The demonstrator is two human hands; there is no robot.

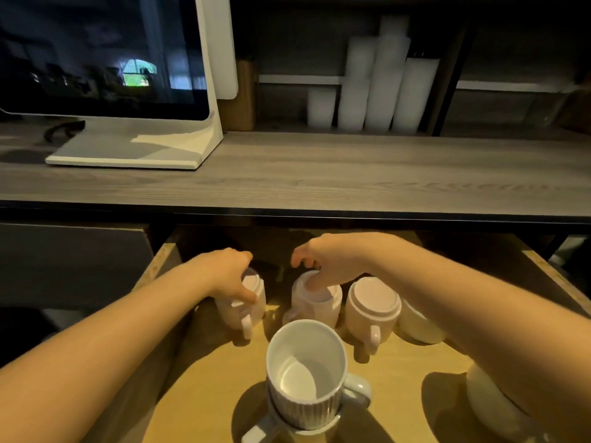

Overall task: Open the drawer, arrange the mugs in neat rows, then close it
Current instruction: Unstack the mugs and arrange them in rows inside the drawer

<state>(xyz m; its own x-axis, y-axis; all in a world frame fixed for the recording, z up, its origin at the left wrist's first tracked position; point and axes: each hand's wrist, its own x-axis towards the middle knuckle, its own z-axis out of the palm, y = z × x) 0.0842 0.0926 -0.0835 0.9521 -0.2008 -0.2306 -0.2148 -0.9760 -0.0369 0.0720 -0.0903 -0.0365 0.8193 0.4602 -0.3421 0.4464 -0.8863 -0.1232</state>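
Observation:
The wooden drawer stands pulled out below the counter. My left hand grips an upside-down white mug at the back left. My right hand rests with fingers curled on the base of a second upside-down mug in the middle. A third inverted mug stands just right of it. A cream mug lies partly hidden under my right forearm. In front, an upright ribbed mug sits stacked on another mug. A cream vessel stands at the right.
The grey wooden counter overhangs the drawer's back. A white monitor stand sits on it at the left. Stacks of white cups fill the shelf behind. The drawer's right wall runs along the right.

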